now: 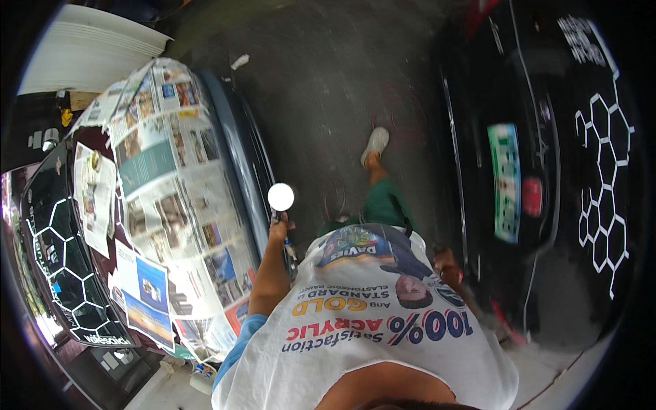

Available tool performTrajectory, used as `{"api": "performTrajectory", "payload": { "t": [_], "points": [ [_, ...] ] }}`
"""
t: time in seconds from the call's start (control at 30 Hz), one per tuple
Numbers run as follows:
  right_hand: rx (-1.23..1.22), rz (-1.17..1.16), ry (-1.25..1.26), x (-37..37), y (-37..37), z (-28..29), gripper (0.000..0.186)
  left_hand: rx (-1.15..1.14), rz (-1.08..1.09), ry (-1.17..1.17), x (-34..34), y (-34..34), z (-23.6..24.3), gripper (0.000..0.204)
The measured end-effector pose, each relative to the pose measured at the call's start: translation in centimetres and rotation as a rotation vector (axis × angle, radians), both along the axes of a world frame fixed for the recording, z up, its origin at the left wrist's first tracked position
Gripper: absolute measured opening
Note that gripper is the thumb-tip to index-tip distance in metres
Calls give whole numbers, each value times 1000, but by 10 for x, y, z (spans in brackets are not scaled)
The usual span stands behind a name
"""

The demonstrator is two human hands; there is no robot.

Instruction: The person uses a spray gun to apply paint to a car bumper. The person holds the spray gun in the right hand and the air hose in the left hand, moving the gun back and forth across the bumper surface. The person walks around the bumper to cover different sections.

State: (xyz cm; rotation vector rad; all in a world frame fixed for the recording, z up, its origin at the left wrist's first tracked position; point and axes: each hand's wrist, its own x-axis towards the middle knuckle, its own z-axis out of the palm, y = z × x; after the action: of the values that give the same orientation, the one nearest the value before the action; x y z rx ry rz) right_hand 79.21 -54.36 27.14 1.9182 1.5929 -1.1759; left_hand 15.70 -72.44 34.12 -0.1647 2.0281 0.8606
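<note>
My left hand (279, 228) is closed round the handle of a spray gun (276, 216). On top of the gun is a round white cup (281, 197), seen from above as a bright disc. The gun is held beside the long blue-grey bumper (240, 147) of a car on my left. Sheets of newspaper (171, 164) cover that car's body behind the bumper. Low at my right side hangs my right hand (447, 264), near the black car. It is dark and partly behind my shirt, so its fingers do not show clearly.
On the right stands a black car (492, 287) with a licence plate (506, 183) and white hexagon outlines. A dark floor (321, 89) runs between the cars, with a thin reddish hose or cord (415, 109) and a white scrap (240, 62) on it. My foot (377, 142) is forward.
</note>
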Motion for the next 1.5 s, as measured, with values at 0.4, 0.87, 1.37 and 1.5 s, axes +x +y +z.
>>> {"api": "performTrajectory", "payload": {
  "t": [0.4, 0.87, 1.37, 1.5],
  "points": [
    [286, 2, 300, -280, 497, 77, 65, -102, -54, -221, -79, 249, -18, 67],
    [369, -43, 515, -548, 888, 128, 57, -132, -302, -150, -301, 678, -27, 83],
    [534, -14, 1033, -647, 1291, 233, 83, 775, -850, -353, -237, 1480, 159, 107],
    [616, -331, 853, -594, 1402, 271, 85, 850, -1020, -507, -118, 1600, 198, 114]
  ]
}}
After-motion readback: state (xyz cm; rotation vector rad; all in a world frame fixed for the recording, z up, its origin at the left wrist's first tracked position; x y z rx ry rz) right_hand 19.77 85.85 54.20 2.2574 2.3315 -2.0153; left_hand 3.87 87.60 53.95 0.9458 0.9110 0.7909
